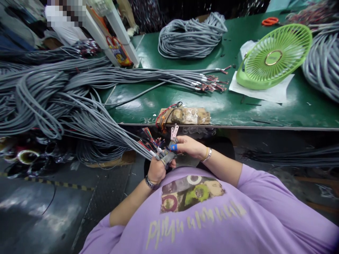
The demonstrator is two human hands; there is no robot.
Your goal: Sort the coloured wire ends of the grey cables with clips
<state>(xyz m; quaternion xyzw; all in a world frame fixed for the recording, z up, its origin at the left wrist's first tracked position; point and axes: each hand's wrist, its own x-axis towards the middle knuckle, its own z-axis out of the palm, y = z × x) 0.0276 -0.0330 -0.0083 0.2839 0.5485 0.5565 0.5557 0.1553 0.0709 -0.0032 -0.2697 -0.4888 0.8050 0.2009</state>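
My left hand (pixel 156 168) is closed around the ends of a bundle of grey cables (pixel 106 132) that runs in from the left, with coloured inner wires (pixel 149 139) fanning out above the fist. My right hand (pixel 188 146), with taped fingertips, pinches at the wire ends right beside the left hand. A small pale metal tool (pixel 174 132) stands up between the two hands, just under the table edge. Both hands sit in front of my purple shirt.
A green table (pixel 265 113) carries a taped wooden block (pixel 185 115) at its front edge, a row of stripped grey cables (pixel 164 76), a cable coil (pixel 190 35), a green fan (pixel 274 56) and orange scissors (pixel 270 21). A large heap of grey cable (pixel 39 95) lies left. Another person sits far left.
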